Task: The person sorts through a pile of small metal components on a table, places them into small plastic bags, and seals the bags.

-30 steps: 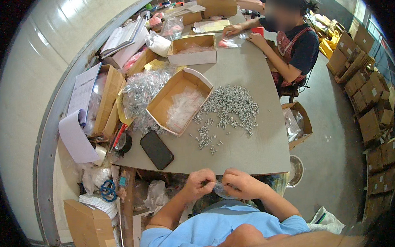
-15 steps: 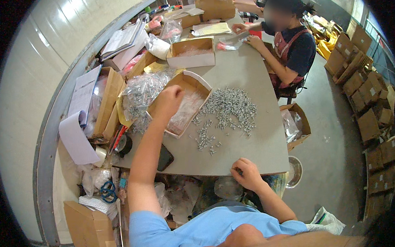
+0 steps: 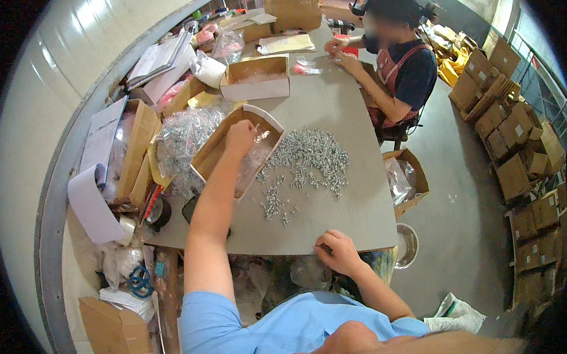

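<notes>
My left hand [image 3: 241, 138] reaches into a shallow white-and-brown cardboard box [image 3: 270, 119], its fingers pinched at a bit of clear plastic. Small clear plastic bags [image 3: 258, 155] lie loose in that box. To the right of it spreads a pile of small silver screws [image 3: 311, 156], with a few stragglers toward me. My right hand [image 3: 338, 251] rests at the table's near edge, fingers curled in; whatever they hold, if anything, is hidden. A dark flat object [image 3: 189, 209] is partly covered by my left forearm.
Large clear bags of screws [image 3: 185, 140] crowd the left side. Behind stands another white box [image 3: 255, 87]. Across the table [image 3: 353, 206], a co-worker [image 3: 405, 73] sits with both hands over the tabletop. An open carton [image 3: 408, 179] and a metal bowl [image 3: 407, 244] are at right.
The whole view has shifted a little. My left hand has gone deeper into the box, toward the clear bags. My right hand stays at the edge. The co-worker's hands have come together.
</notes>
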